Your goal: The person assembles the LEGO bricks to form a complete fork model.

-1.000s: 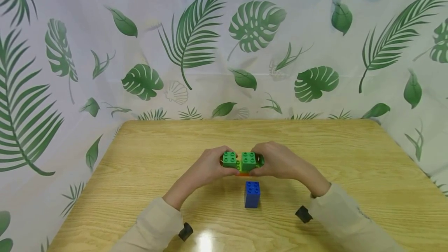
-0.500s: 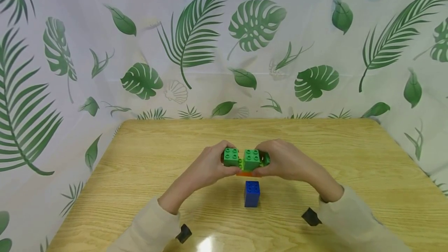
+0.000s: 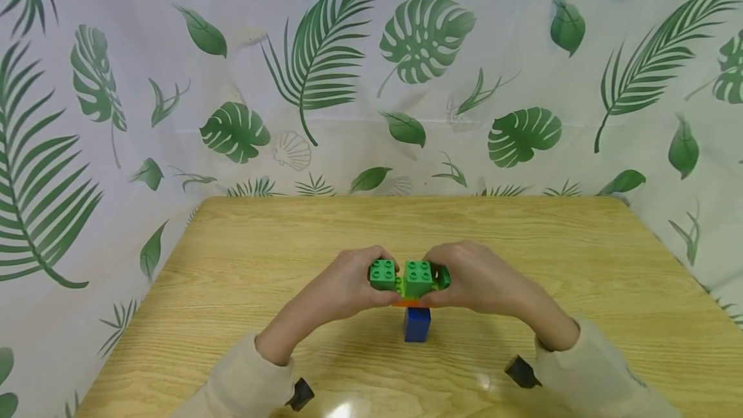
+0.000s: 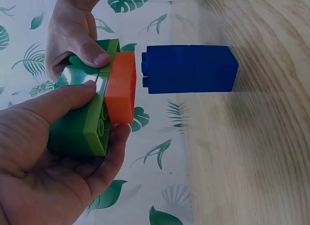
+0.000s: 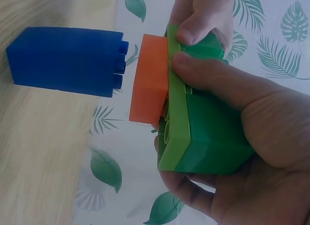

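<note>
Both hands hold one toy building-brick assembly (image 3: 417, 279) from its two ends, clear of the table. It has green studded bricks on a lime-green flat brick (image 5: 175, 150), with an orange brick (image 4: 120, 87) fixed underneath. My left hand (image 3: 348, 284) grips the left end, thumb on the near side and fingers round the far side. The right end is gripped the same way by my right hand (image 3: 478, 279). Just below stands a blue stack (image 3: 416, 326) of two bricks, studs up. In both wrist views a narrow gap separates its studs from the orange brick.
The wooden table (image 3: 232, 250) carries the blue stack near its middle. A leaf-printed white cloth (image 3: 348, 82) hangs behind and beside it. Small black pieces (image 3: 300, 395) stick out below both sleeves.
Both hands first shifted the brick assembly slightly away and to the right. Then they brought it down toward the blue stack, and it now hides the stack's top in the head view.
</note>
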A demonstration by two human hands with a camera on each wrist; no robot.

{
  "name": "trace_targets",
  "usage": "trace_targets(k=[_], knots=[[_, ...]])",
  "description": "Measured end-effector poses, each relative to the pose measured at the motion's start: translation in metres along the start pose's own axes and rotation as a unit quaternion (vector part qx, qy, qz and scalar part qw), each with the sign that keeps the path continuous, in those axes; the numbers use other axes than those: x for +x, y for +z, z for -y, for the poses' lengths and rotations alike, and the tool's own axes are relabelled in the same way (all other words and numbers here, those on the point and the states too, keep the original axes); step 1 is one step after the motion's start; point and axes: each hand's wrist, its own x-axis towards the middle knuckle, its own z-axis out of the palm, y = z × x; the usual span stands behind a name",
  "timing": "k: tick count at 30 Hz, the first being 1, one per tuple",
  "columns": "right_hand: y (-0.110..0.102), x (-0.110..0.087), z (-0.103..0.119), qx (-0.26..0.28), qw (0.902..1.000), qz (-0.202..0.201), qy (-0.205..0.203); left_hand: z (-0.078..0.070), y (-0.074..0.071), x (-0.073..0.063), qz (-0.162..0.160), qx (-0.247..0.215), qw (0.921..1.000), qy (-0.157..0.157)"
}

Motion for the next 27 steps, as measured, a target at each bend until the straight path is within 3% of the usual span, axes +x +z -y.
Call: trace_targets(k=[12,27], knots=[[0.0032,-0.0081,-0.0034,0.003,0.9999,-0.001,-0.013,-0.0014,0.0083,-0.0003,0.013,0.002,0.9999,-0.007],[0.0061,-0.0103,-0.0009,0.007,0.9998,0.007,-0.015,-0.0064,0.0078,-0.0045,0.026,0.021,0.9994,-0.009]])
